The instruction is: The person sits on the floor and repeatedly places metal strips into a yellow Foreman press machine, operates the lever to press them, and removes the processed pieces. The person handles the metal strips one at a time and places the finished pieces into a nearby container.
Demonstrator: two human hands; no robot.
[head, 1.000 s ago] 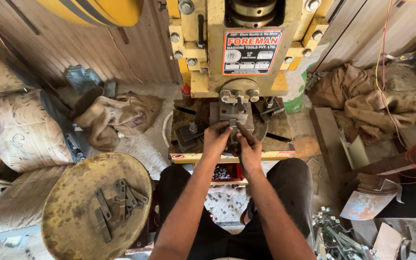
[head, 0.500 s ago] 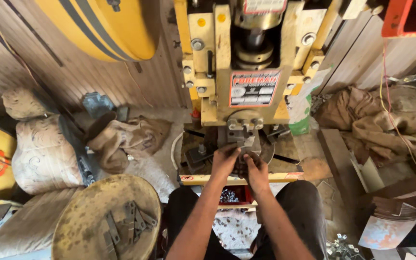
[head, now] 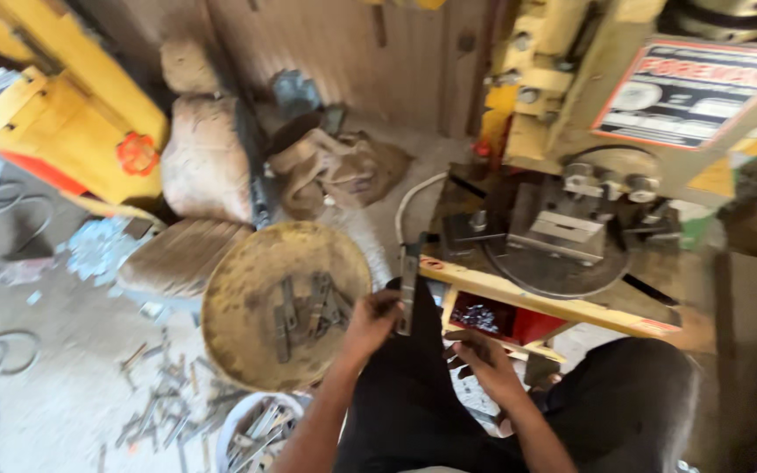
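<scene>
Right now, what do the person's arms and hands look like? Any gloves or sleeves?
No gloves and no sleeves: the left hand and right hand are bare, as are both forearms. No watch, ring or bracelet shows. Below them, the lap is in dark black clothing.

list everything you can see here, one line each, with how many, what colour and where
press machine: one, yellow, upper right
round die plate: one, dark grey, on the press bed
label plate: one, white and red, on the press front
red box: one, under the press bed
round pan: one, rusty tan, centre left, holding flat metal strips
stuffed sacks: several, tan, left of centre
cloth heap: one, brown, upper centre
yellow machine: one, upper left
metal scraps: many, grey, on the floor, lower left
bucket: one, whitish, bottom, full of metal pieces
metal strip: one, grey, in the left hand
left hand: grips the strip
right hand: open, holds nothing
</scene>
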